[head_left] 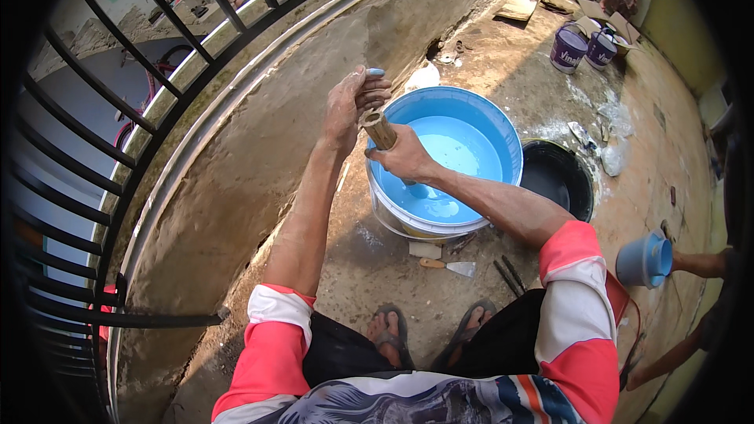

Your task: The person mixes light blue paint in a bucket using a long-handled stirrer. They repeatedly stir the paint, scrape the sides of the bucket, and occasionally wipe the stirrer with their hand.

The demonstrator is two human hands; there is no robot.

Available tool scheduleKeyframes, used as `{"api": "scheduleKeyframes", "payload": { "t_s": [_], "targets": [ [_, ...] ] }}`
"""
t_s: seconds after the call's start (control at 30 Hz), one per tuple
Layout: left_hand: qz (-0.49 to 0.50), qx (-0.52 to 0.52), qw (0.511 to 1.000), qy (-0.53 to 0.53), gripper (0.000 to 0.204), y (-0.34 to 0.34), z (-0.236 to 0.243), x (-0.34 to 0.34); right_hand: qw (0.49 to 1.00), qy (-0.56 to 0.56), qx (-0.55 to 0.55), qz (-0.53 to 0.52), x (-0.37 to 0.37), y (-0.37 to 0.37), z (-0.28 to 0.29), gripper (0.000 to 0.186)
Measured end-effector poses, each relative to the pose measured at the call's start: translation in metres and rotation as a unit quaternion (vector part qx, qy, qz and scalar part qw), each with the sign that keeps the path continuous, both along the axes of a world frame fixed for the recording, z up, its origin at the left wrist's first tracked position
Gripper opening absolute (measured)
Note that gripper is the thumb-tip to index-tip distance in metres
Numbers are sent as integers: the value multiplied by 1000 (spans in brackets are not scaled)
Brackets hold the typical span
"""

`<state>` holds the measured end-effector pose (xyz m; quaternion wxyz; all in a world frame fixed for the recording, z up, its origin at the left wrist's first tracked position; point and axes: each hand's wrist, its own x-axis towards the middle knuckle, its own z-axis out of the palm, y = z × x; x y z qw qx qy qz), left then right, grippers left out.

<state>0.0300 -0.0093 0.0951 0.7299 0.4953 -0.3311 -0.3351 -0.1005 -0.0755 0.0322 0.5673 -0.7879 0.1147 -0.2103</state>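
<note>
- A putty knife (pixel 449 266) lies on the concrete floor (pixel 377 267), lower centre.
- The right hand (pixel 404 157) has its fingers wrapped around a wooden stick (pixel 380 129) over the blue paint bucket (pixel 448 159), frame centre.
- The left hand (pixel 352 102) has its fingers closed at the stick's top.
- Purple pails (pixel 583 47) stand upper right.

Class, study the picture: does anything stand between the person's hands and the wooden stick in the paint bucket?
Nothing visible does. Both the left hand and the right hand already grip the wooden stick, whose lower end dips into the light blue paint in the bucket.
</note>
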Motion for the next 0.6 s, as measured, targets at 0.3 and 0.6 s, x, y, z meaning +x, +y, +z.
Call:
{"api": "scheduleKeyframes", "payload": {
  "t_s": [0.3, 0.6],
  "targets": [
    [22, -72, 985, -155, 42, -29, 4, -44, 978, -139, -157, -7, 13, -54, -3, 24],
    [73, 126, 977, -158, 33, -60, 19, -61, 995, 53, 56, -68, -11, -39, -4, 17]
  ]
}}
